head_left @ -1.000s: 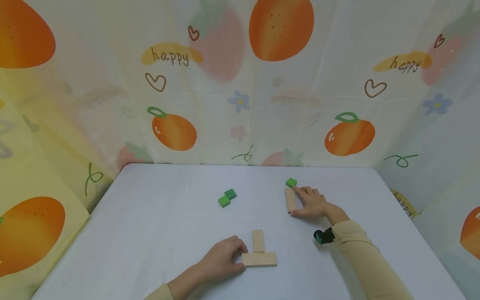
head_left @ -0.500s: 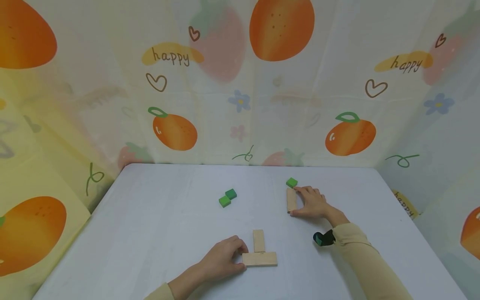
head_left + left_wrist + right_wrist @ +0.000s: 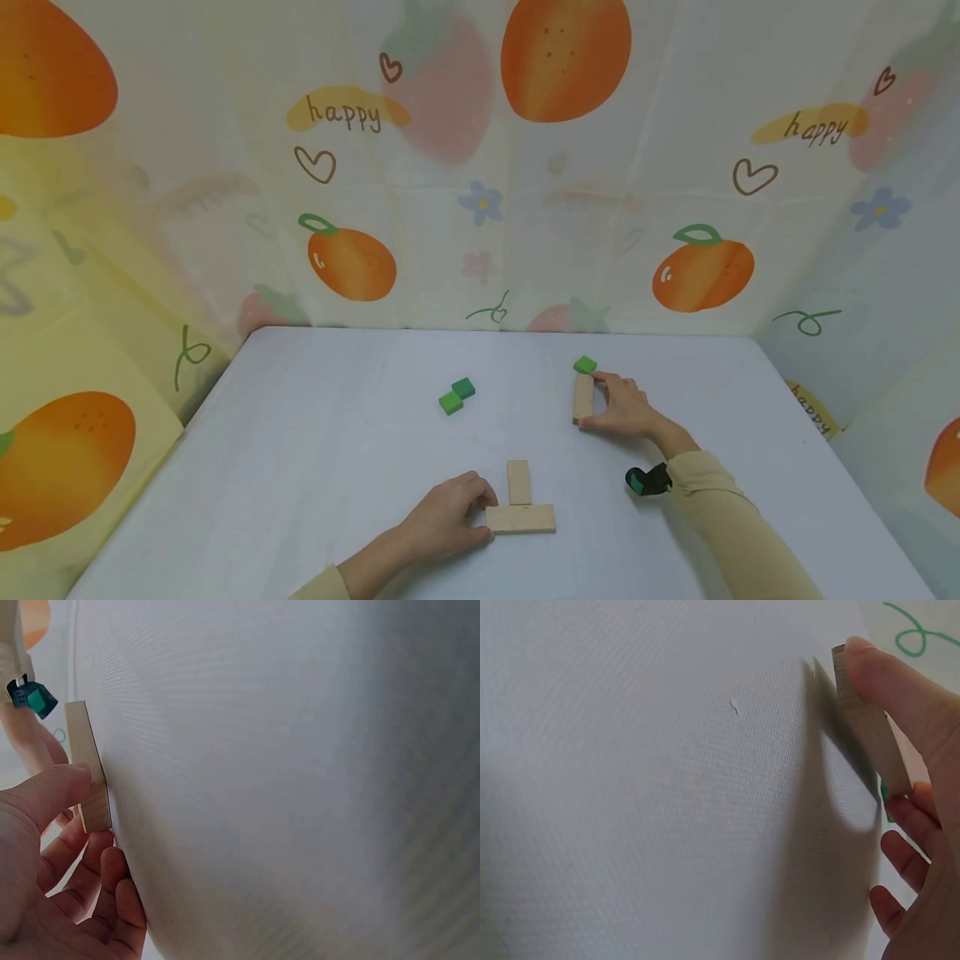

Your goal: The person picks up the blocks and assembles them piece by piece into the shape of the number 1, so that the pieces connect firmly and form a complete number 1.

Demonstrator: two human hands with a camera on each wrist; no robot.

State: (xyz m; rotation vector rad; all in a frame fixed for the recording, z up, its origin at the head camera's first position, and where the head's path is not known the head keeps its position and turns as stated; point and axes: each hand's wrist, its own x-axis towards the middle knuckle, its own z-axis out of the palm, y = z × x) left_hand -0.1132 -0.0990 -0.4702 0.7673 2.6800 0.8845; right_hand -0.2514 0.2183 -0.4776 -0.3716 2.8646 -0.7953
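My left hand (image 3: 446, 517) pinches the left end of a plain wooden block (image 3: 525, 519) lying crosswise near the front of the table; in the left wrist view its thumb (image 3: 64, 787) presses the block's face. A second wooden block (image 3: 518, 482) stands behind that one, end against it, forming an upside-down T. Farther back on the right, my right hand (image 3: 626, 408) grips a third wooden block (image 3: 583, 396) by its two ends, between thumb and fingers. In the right wrist view this block (image 3: 877, 739) hangs just over the cloth, casting a shadow. A light green block (image 3: 585, 364) sits beyond its far end.
Two green blocks, one lighter (image 3: 451, 403) and one darker (image 3: 464, 387), sit corner to corner at mid-table. White cloth covers the table (image 3: 300, 467). A fruit-printed curtain (image 3: 420, 250) rises behind it. A black wrist camera (image 3: 647, 480) juts from the right sleeve.
The wooden block in my right hand has risen slightly from the table. My left hand and the two blocks by it stay in place.
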